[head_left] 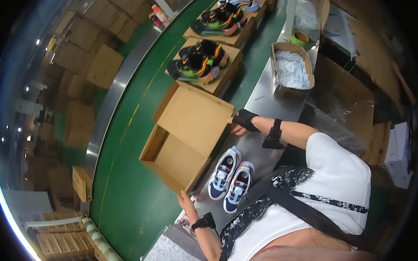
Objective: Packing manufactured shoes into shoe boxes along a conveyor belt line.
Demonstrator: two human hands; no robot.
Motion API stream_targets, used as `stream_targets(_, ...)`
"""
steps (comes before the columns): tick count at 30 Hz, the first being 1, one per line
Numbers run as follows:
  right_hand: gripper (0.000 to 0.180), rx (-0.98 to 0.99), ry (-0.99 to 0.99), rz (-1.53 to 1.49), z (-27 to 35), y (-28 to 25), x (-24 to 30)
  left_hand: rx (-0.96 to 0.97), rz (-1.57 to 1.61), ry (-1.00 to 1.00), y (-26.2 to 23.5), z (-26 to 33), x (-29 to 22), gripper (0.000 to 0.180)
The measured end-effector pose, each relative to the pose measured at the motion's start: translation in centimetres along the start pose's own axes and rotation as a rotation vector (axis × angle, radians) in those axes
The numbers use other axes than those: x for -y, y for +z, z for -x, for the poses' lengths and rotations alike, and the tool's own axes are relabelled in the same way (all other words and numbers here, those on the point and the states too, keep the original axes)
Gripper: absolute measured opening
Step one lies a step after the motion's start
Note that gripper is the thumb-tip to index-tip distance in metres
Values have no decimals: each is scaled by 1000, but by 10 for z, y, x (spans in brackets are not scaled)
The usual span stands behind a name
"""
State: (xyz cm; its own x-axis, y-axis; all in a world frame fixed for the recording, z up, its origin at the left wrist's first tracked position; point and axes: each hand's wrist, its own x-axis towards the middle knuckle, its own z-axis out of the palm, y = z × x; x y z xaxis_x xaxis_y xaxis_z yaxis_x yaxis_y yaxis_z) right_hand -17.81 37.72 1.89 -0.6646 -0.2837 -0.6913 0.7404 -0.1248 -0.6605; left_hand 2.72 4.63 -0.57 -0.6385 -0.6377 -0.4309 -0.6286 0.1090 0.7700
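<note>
An open brown cardboard shoe box (176, 159) lies on the green conveyor belt, with nothing in it and its lid (194, 112) raised at the far side. My left hand (186, 203) grips the box's near corner. At the lid's right edge, the fingers of my right hand (241, 122), which wears a black fingerless wrap, close on the cardboard. Side by side on the metal ledge between my hands are two sneakers, a left one (224, 173) and a right one (239, 187), in white, navy and orange.
Farther along the belt (125, 146), black-and-orange shoes (197, 62) sit on cardboard boxes. A carton of white packets (291, 71) and a roll of green tape (299, 38) stand on the ledge. Patterned paper sheets (170, 251) lie near my left arm. Stacked cartons (103, 64) stand beyond the belt.
</note>
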Motion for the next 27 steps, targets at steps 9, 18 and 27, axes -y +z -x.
stream_targets(9,19,-1010,-671,1437,-41,-317,29,-227,166,144,-35,30,15,46)
stream_targets(18,24,-715,-404,1460,4,-278,52,-545,337,78,-119,80,67,31)
stream_targets(27,24,-922,-656,1437,-23,-301,24,-664,-82,-200,-251,87,171,23)
